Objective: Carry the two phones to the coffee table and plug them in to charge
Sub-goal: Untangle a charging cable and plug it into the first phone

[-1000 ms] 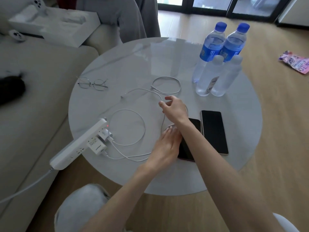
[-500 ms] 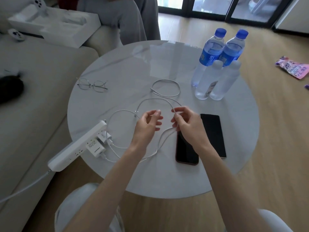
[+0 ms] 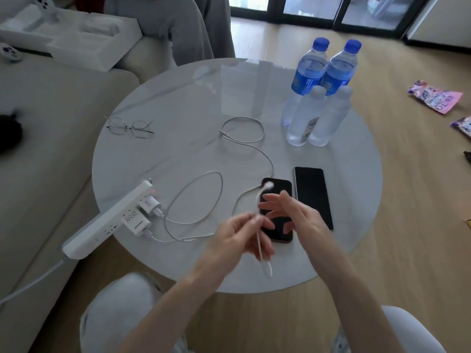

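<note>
A white cable (image 3: 258, 226) is pinched in the left hand (image 3: 239, 238) above two phones (image 3: 277, 210) lying on the round surface (image 3: 178, 103), right hand (image 3: 293, 215) released; its plug is best steadied before insertion.

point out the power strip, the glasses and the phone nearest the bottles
power strip (image 3: 102, 225), head view, middle of its white body
glasses (image 3: 130, 127), head view, bridge between the lenses
phone nearest the bottles (image 3: 313, 196), head view, centre of its dark screen
</note>
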Demonstrator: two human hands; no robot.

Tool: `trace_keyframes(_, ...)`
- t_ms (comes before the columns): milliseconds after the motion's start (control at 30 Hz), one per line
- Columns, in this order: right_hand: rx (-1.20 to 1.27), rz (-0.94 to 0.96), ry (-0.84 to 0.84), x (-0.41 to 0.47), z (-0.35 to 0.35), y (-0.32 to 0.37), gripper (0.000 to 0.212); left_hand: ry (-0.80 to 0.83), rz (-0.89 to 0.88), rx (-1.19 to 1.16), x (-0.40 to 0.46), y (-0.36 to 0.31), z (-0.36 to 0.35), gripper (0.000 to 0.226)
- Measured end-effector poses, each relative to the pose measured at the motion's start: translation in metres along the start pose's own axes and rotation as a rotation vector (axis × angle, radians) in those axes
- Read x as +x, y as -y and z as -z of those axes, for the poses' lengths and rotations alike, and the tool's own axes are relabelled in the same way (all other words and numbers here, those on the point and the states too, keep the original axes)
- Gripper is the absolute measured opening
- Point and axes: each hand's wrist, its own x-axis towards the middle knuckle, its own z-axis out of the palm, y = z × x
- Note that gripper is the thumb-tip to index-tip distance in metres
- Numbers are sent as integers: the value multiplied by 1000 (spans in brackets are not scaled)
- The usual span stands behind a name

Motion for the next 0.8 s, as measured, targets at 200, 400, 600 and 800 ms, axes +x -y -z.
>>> trace_keyframes(200, 128, -103, -142, 8, -10, -15, 23, 81, 111, 163, -19, 27, -15, 27)
trace_keyframes(400, 289, -237, -143, 17, -6, -27, 29, 150, 152, 223, -11, 28, -18, 27)
trace_keyframes(600, 275, -284, -11, 15, 0, -38, 25, 317, 165, 471, -3, 29, -11, 26)
trace_keyframes(800, 79, -249, -129, -15, -3, -56, 20, 189, 41, 781, 20, 11, 5, 26)
